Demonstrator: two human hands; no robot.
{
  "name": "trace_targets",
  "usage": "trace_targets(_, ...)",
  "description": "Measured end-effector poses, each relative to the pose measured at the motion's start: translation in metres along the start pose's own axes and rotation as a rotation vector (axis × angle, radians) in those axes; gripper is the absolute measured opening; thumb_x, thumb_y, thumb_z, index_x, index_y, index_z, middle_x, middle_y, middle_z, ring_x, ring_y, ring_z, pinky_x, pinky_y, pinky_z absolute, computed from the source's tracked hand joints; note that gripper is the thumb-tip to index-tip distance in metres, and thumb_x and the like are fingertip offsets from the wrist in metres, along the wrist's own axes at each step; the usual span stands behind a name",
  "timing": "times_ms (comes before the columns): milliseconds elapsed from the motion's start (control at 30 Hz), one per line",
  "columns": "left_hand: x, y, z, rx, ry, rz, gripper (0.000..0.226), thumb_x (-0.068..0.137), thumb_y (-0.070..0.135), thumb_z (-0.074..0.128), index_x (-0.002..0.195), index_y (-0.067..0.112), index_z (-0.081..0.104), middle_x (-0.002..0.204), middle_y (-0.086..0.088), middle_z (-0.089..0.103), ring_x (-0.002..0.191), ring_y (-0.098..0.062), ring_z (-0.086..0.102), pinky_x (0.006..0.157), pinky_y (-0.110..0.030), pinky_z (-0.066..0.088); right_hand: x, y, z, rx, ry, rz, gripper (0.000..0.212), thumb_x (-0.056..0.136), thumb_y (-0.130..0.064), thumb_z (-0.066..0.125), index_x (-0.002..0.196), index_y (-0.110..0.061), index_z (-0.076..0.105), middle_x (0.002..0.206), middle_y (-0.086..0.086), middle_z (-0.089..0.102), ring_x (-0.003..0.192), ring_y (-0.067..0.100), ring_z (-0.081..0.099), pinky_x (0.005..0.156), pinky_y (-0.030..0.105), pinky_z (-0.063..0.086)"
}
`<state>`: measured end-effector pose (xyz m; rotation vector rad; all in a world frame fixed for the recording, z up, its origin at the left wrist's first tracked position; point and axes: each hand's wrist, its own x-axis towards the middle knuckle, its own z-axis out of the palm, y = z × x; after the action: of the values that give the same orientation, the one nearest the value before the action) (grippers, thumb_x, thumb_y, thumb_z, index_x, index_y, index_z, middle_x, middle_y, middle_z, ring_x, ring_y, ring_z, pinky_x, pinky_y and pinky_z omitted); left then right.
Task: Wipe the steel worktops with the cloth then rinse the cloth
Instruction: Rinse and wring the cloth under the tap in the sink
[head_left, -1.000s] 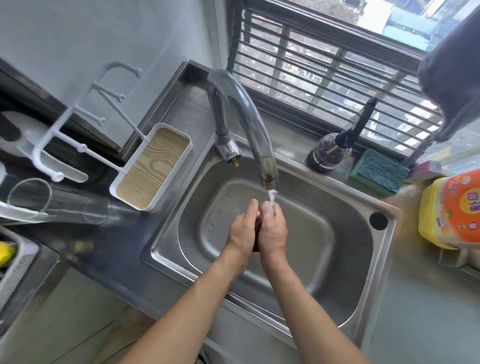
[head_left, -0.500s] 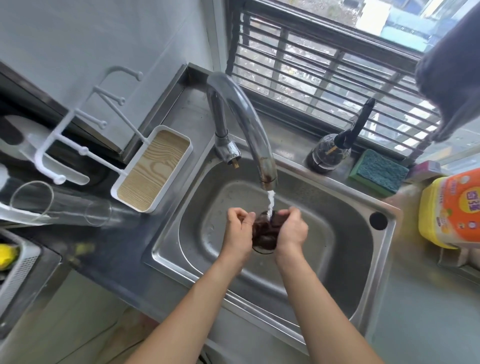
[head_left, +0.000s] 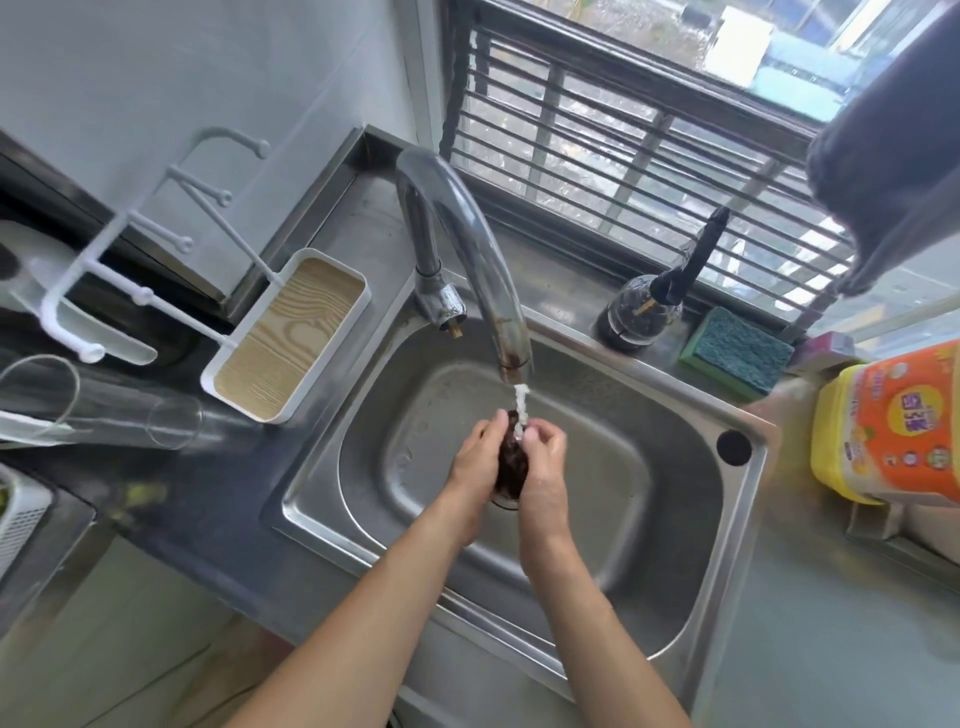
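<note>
Squeezing a dark, wet, bunched-up cloth (head_left: 511, 460) between left hand (head_left: 475, 462) and right hand (head_left: 543, 467), both grips clamped on it, under water (head_left: 521, 402) running from the tap (head_left: 467, 244) at 12 o'clock.

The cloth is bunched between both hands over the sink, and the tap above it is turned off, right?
Not quite. The tap is running: the head view shows a white stream falling from its spout onto the dark cloth. The rest holds: the left hand and right hand grip the bunched cloth between them over the sink.
</note>
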<state>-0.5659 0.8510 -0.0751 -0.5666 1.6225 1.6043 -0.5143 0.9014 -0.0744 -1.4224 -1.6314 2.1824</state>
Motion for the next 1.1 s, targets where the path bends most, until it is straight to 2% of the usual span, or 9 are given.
trace_targets(67, -0.001, -0.003, 0.006, 0.013, 0.003, 0.059, 0.027, 0.104, 0.033, 0.048, 0.091, 0.019, 0.067, 0.078, 0.008, 0.069, 0.072, -0.004, 0.065, 0.062, -0.018, 0.050, 0.012, -0.003, 0.003, -0.149, 0.050, -0.045, 0.044, 0.089, -0.057, 0.045, 0.118, -0.026, 0.056, 0.117, 0.003, 0.067, 0.110, 0.021, 0.063, 0.100, 0.044, 0.050)
trace_targets(167, -0.004, -0.003, 0.010, -0.001, -0.009, 0.107, 0.031, 0.106, 0.030, 0.047, 0.093, 0.016, 0.071, 0.069, 0.011, 0.072, 0.065, 0.002, 0.066, 0.061, -0.014, 0.051, 0.027, -0.011, 0.001, -0.354, 0.134, -0.080, 0.038, 0.100, -0.052, 0.043, 0.098, -0.021, 0.065, 0.098, 0.002, 0.071, 0.102, 0.028, 0.064, 0.094, 0.043, 0.048)
trace_targets(333, -0.010, -0.004, 0.005, 0.002, -0.084, 0.189, 0.025, 0.098, 0.030, 0.059, 0.081, 0.012, 0.062, 0.075, -0.005, 0.061, 0.074, -0.018, 0.056, 0.066, -0.030, 0.047, 0.054, -0.020, 0.001, -0.363, 0.179, 0.107, 0.052, 0.094, -0.055, 0.052, 0.071, -0.012, 0.070, 0.084, 0.012, 0.074, 0.091, 0.033, 0.068, 0.088, 0.042, 0.054)
trace_targets(433, -0.004, -0.004, -0.008, 0.141, -0.045, 0.277, 0.028, 0.077, 0.039, 0.067, 0.073, 0.020, 0.048, 0.068, 0.004, 0.048, 0.067, -0.015, 0.044, 0.064, -0.032, 0.039, 0.060, -0.025, 0.000, -0.181, 0.257, 0.293, 0.043, 0.097, -0.044, 0.052, 0.087, -0.007, 0.073, 0.090, 0.014, 0.074, 0.087, 0.032, 0.069, 0.079, 0.040, 0.056)
trace_targets(567, 0.007, -0.003, -0.027, 0.106, 0.153, 0.212, 0.020, 0.081, 0.011, 0.066, 0.088, 0.022, 0.051, 0.086, -0.001, 0.052, 0.079, -0.016, 0.050, 0.076, -0.036, 0.048, 0.052, -0.030, -0.012, 0.078, 0.200, 0.358, 0.030, 0.100, -0.033, 0.048, 0.107, -0.010, 0.065, 0.102, 0.013, 0.071, 0.080, 0.027, 0.069, 0.049, 0.031, 0.055)
trace_targets(667, 0.011, -0.001, -0.023, -0.023, 0.169, 0.053, 0.005, 0.090, 0.023, 0.057, 0.092, 0.018, 0.056, 0.097, -0.009, 0.060, 0.086, -0.022, 0.057, 0.072, -0.034, 0.050, 0.028, -0.008, -0.002, -0.118, -0.005, 0.141, 0.030, 0.096, -0.037, 0.056, 0.113, -0.015, 0.066, 0.106, 0.007, 0.069, 0.094, 0.023, 0.069, 0.071, 0.038, 0.060)
trace_targets(800, 0.015, -0.012, -0.020, -0.190, 0.055, -0.128, 0.070, 0.082, 0.067, 0.054, 0.111, 0.005, 0.071, 0.122, -0.022, 0.069, 0.114, -0.032, 0.067, 0.099, -0.042, 0.053, 0.004, 0.017, 0.012, -0.534, -0.117, -0.290, 0.048, 0.086, -0.059, 0.047, 0.120, -0.035, 0.071, 0.109, -0.003, 0.064, 0.112, 0.011, 0.056, 0.104, 0.029, 0.041)
trace_targets(933, -0.002, -0.005, -0.011, -0.172, 0.032, -0.089, 0.052, 0.103, 0.051, 0.043, 0.095, 0.012, 0.076, 0.089, -0.005, 0.077, 0.082, -0.017, 0.073, 0.070, -0.027, 0.056, 0.023, 0.007, 0.005, -0.478, -0.025, -0.243, 0.042, 0.083, -0.063, 0.046, 0.090, -0.028, 0.068, 0.096, -0.001, 0.068, 0.101, 0.016, 0.061, 0.098, 0.041, 0.047)
trace_targets(1100, -0.005, -0.005, 0.000, -0.124, 0.065, -0.045, 0.052, 0.101, 0.041, 0.051, 0.062, 0.018, 0.075, 0.075, -0.002, 0.075, 0.072, -0.019, 0.071, 0.075, -0.035, 0.057, 0.040, 0.003, 0.006, -0.292, 0.033, -0.074, 0.029, 0.084, -0.046, 0.064, 0.064, -0.025, 0.062, 0.058, -0.008, 0.062, 0.063, 0.015, 0.057, 0.072, 0.041, 0.049)
